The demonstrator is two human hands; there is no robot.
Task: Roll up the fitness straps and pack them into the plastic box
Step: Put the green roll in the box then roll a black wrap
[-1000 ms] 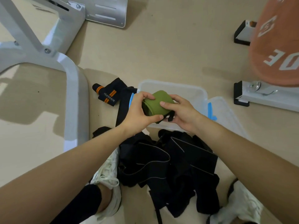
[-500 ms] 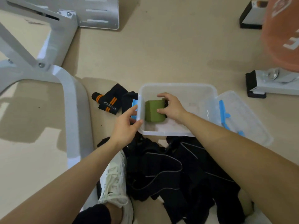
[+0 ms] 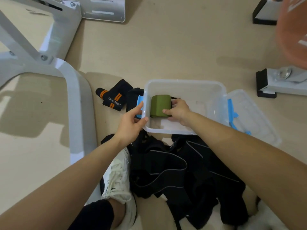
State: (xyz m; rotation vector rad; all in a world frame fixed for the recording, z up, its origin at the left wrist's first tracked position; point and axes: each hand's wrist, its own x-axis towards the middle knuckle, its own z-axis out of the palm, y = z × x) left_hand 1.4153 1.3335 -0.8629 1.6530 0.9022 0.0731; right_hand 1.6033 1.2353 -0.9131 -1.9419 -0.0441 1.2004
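Head view, looking down at the floor [image 3: 174,47]. A rolled green strap [image 3: 160,106] is shown inside the clear plastic box [image 3: 182,83], at its left end and resting on the bottom. The roll is gripped by the right hand [image 3: 180,112]: the thumb is laid on the near side and the fingers [image 3: 174,102] are curled round the far right edge. The left wall of the box is held by the left hand [image 3: 131,124], pinched between the thumb at the rim and the fingers outside, beside a blue latch [image 3: 139,101]. The lid [image 3: 254,117] is seen lying open just to the right of the box. A black strap with orange stripes [image 3: 113,99] lies unrolled to the left. A heap of black straps [image 3: 182,171] is spread on the floor just in front of the box, beside a white shoe [image 3: 119,180]. A white metal frame [image 3: 77,103] is seen at the left.
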